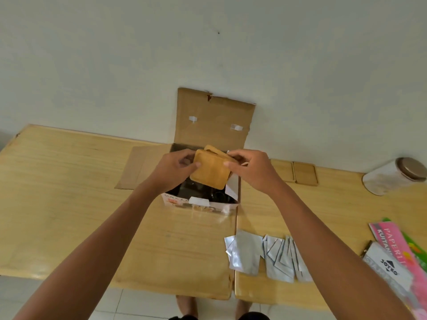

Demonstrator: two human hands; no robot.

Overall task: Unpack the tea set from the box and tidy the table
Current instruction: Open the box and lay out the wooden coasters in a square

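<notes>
An open cardboard box (215, 118) stands at the middle of the wooden table (69, 172), its back flap upright against the wall. Dark tea-set pieces (208, 192) show inside it. Above the box opening, my left hand (175, 169) and my right hand (249, 167) both grip a small stack of wooden coasters (211, 170), one hand on each side; a second coaster edge peeks out behind the front one. Two more wooden coasters (293, 172) lie flat on the table just right of the box.
Several silver foil sachets (265, 255) are spread near the front edge at the right. A glass jar with a metal lid (392, 176) lies on its side at the far right. Pink and green paper packs (397, 257) sit at the right edge. The box's left flap (138, 167) lies flat.
</notes>
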